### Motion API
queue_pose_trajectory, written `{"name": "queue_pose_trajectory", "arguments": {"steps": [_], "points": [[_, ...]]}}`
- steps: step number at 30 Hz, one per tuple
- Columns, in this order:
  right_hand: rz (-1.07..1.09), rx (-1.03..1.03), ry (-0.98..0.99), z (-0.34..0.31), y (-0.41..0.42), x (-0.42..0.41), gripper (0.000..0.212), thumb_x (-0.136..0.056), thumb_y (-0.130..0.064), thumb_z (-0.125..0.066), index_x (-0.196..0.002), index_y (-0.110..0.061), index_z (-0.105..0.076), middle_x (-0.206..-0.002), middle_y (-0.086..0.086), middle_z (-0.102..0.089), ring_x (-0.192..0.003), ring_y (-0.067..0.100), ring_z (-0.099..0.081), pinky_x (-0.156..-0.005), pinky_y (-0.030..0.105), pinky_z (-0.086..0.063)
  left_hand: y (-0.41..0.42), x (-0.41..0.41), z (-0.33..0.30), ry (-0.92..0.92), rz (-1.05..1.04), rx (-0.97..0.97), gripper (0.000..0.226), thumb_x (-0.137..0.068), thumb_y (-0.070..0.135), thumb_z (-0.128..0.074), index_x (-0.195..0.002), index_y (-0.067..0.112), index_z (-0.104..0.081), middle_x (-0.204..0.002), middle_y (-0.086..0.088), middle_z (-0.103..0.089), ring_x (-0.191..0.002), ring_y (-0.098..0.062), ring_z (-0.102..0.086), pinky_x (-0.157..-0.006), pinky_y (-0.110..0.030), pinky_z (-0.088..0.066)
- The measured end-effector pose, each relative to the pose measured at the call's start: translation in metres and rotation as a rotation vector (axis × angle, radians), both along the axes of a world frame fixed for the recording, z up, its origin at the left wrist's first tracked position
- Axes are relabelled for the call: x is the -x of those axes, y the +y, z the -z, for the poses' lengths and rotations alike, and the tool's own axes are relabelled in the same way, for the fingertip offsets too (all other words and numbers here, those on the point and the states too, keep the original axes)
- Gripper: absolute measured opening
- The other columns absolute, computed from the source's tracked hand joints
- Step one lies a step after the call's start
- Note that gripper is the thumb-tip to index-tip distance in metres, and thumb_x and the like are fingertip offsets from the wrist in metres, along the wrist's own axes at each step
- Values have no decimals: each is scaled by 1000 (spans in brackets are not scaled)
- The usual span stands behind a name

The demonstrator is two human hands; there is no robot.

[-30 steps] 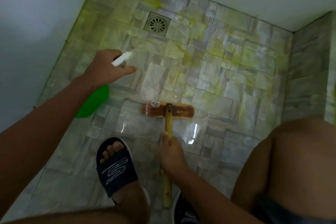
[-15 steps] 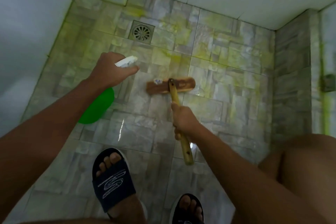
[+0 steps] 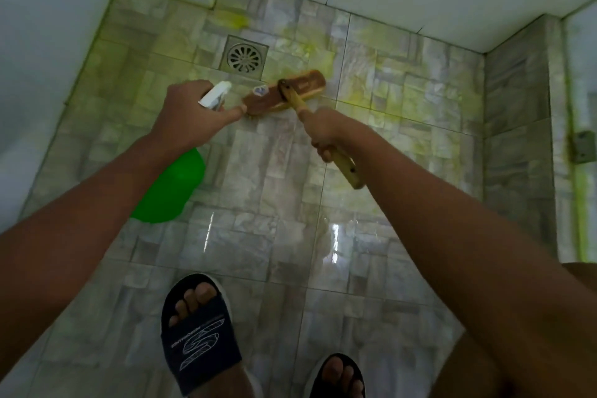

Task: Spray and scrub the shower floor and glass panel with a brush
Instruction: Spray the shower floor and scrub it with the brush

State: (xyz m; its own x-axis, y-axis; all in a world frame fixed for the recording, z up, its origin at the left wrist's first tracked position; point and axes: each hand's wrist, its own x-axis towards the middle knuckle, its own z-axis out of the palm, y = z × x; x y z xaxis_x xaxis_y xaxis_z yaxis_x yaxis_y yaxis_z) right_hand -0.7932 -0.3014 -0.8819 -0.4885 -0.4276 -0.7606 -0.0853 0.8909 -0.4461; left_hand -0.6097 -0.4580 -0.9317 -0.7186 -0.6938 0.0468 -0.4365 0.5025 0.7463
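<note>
My right hand (image 3: 324, 132) grips the wooden handle of a scrub brush. Its brown head (image 3: 284, 92) lies on the wet tiled shower floor (image 3: 258, 191), just in front of the drain (image 3: 244, 57). My left hand (image 3: 190, 113) holds a green spray bottle (image 3: 171, 191) by its white trigger head (image 3: 214, 95), nozzle pointing toward the brush head. The index finger reaches out almost to the left end of the brush. Yellow-green cleaner streaks cover the far tiles.
White walls close the floor on the left and far side. A tiled wall with a metal hinge (image 3: 583, 145) and green streaks stands at the right. My two feet in dark slides (image 3: 200, 333) stand at the bottom of the view.
The brush has been pushed forward from mid-floor to beside the drain, its handle swinging to the right. My left hand with the bottle stayed close to the brush head.
</note>
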Motion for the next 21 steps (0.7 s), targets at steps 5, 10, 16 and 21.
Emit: {"name": "queue_pose_trajectory", "arguments": {"steps": [5,10,16,21], "points": [[-129,-112,28,-10,26,13,45,-101,-47,-36,-94,-4,-48,-66,10,-45,-43,17,-39,-45,24,-36,-12,-6,-4,-26,-109,-14,58,-85,34,-84,-56,20,-35,-54,5,-38,-48,-7,-36,-50,-13,-32],[-117,-236,52,-11,88,21,54,-99,-55,-36,-95,-3,-49,-68,13,-46,-44,20,-43,-43,24,-40,-21,-5,-1,-36,-142,-46,61,-86,37,-83,-57,20,-32,-55,4,-34,-51,-8,-32,-49,-15,-31],[-144,-88,128,3,5,31,50,-100,-53,-35,-86,-6,-46,-63,12,-49,-36,19,-43,-40,24,-40,-18,-6,-3,-55,-225,-92,58,-84,38,-84,-58,21,-35,-56,6,-38,-50,-10,-36,-50,-16,-27],[-156,-44,71,2,-31,16,50,-101,-51,-34,-93,-4,-48,-63,12,-48,-42,19,-44,-45,26,-41,-16,-18,-5,-182,-288,-119,53,-82,41,-85,-65,13,-44,-61,1,-44,-64,-21,-48,-61,-32,-37]]}}
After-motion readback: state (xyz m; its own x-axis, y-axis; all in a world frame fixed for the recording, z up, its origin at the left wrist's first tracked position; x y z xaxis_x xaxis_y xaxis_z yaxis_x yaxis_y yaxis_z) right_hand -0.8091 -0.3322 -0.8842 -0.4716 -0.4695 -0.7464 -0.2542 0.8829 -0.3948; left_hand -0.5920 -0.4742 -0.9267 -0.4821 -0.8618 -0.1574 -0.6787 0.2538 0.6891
